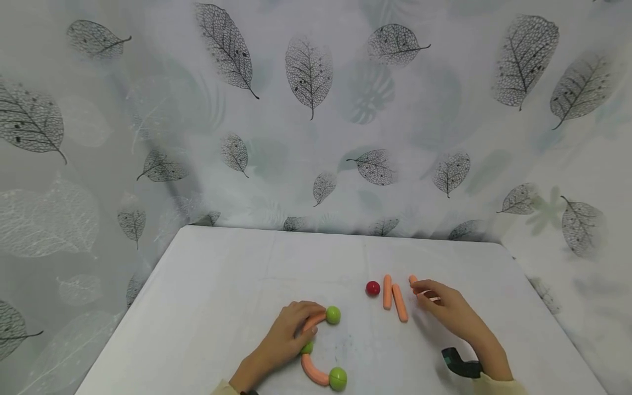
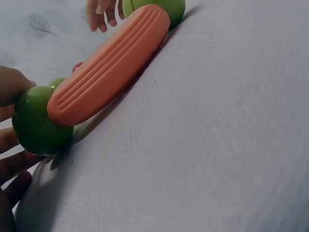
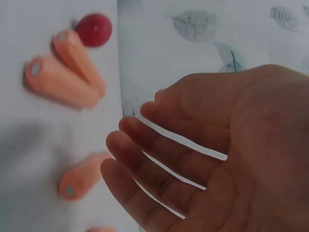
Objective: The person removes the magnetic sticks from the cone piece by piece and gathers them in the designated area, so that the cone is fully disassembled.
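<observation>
On the white table, my left hand [image 1: 286, 334] holds a curved orange stick [image 1: 312, 322] between thumb and fingers. This stick runs from one green ball [image 1: 333, 315] to another green ball [image 1: 307, 348], which is partly covered by the hand. From there, a second curved orange stick [image 1: 313, 372], ridged in the left wrist view, leads to a nearer green ball [image 1: 338, 378]. My right hand [image 1: 446, 308] hovers with loosely bent fingers by a straight orange stick [image 1: 412, 280]; the right wrist view shows the stick [image 3: 82, 178] beyond the fingertips, its round end grey.
Two more straight orange sticks [image 1: 387, 292] lie between the hands, with a red ball [image 1: 372, 288] just left of them. Part of another red thing [image 3: 101, 229] shows at the lower edge of the right wrist view. A leaf-patterned curtain [image 1: 316, 137] hangs behind the table.
</observation>
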`<state>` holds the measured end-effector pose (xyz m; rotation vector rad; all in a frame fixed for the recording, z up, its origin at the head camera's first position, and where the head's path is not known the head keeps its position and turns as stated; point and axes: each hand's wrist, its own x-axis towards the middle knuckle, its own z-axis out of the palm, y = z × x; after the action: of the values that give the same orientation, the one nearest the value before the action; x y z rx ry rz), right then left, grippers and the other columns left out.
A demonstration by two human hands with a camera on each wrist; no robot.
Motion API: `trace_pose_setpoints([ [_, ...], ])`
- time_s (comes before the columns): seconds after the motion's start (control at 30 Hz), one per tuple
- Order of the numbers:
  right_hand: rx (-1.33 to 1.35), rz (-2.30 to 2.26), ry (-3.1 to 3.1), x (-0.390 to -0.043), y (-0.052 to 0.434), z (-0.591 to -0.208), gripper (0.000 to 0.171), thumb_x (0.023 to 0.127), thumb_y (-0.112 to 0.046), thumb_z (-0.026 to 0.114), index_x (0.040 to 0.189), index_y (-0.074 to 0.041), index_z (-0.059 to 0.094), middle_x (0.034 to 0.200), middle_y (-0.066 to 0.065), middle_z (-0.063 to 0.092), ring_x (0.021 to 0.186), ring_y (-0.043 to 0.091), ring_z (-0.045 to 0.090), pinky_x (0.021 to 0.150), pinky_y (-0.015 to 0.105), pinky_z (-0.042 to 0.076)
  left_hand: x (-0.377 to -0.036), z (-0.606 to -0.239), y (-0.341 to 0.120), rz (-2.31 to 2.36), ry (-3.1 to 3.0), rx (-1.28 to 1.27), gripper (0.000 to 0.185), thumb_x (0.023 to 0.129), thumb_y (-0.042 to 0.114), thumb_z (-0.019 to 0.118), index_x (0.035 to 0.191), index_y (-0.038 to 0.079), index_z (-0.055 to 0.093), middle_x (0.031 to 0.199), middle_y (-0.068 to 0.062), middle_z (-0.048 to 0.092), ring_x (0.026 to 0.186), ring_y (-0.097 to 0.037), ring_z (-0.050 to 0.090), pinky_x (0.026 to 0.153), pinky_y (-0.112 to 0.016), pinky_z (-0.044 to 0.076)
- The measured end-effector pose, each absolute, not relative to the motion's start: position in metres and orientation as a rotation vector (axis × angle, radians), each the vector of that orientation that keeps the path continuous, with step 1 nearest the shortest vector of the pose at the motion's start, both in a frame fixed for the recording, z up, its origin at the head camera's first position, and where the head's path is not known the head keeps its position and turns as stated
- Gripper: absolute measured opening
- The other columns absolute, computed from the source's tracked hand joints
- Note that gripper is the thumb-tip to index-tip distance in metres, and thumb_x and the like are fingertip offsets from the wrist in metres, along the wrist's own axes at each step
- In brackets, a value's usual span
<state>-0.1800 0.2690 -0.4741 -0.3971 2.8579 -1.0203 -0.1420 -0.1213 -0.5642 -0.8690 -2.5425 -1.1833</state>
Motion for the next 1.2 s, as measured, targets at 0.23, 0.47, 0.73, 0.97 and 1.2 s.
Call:
trace_pose_setpoints([
  [0.23,-0.614,-1.156,2.691,-0.178,0.245,-0.471,0.031,0.105,-0.02,0.061,0.133,-0.007,0.068,0.126,0.007,0.073,0.112,0.023,0.07,0.091,0.025,0.058,-0.142,-0.561,-0.122,-1.239,-2.571,-0.912,0.043,0.096,0.017,0.069,0.138,0.022,0.064,0.139,0.012,0.064,0.129,-0.013,0.059,0.104,-0.045,0.048],
  [0.47,-0.73,-1.183,2.575,-0.175,0.22,-0.48,0.03,0.106,-0.028,0.061,0.131,-0.012,0.067,0.124,0.005,0.074,0.113,0.011,0.069,0.092,0.024,0.057,-0.144,-0.562,-0.121,-1.342,-2.516,-0.987,0.037,0.098,0.015,0.07,0.135,0.017,0.065,0.134,0.007,0.068,0.127,-0.014,0.064,0.107,-0.037,0.052],
  [0.73,-0.816,-1.227,2.456,-0.165,0.186,-0.494,0.033,0.106,-0.026,0.062,0.136,-0.014,0.064,0.136,0.007,0.068,0.122,0.03,0.067,0.099,0.034,0.058,-0.142,-0.564,-0.119,-1.456,-2.431,-1.081,0.024,0.103,0.016,0.066,0.126,0.019,0.07,0.125,0.006,0.075,0.12,-0.01,0.069,0.105,-0.029,0.055],
  [0.97,-0.833,-1.214,2.379,-0.16,0.165,-0.51,0.04,0.103,-0.031,0.066,0.138,-0.013,0.062,0.135,0.005,0.067,0.116,0.019,0.065,0.095,0.029,0.057,-0.14,-0.564,-0.12,-1.462,-2.468,-1.076,0.027,0.103,0.021,0.066,0.129,0.022,0.071,0.131,0.01,0.073,0.123,-0.01,0.068,0.103,-0.031,0.054],
  [1.2,-0.887,-1.215,2.376,-0.156,0.15,-0.522,0.039,0.099,-0.034,0.071,0.136,-0.022,0.062,0.128,-0.006,0.067,0.104,0.003,0.058,0.091,0.023,0.05,-0.144,-0.566,-0.121,-1.603,-2.403,-1.078,0.021,0.104,0.018,0.061,0.121,0.02,0.074,0.129,0.003,0.074,0.123,-0.015,0.07,0.104,-0.028,0.055],
])
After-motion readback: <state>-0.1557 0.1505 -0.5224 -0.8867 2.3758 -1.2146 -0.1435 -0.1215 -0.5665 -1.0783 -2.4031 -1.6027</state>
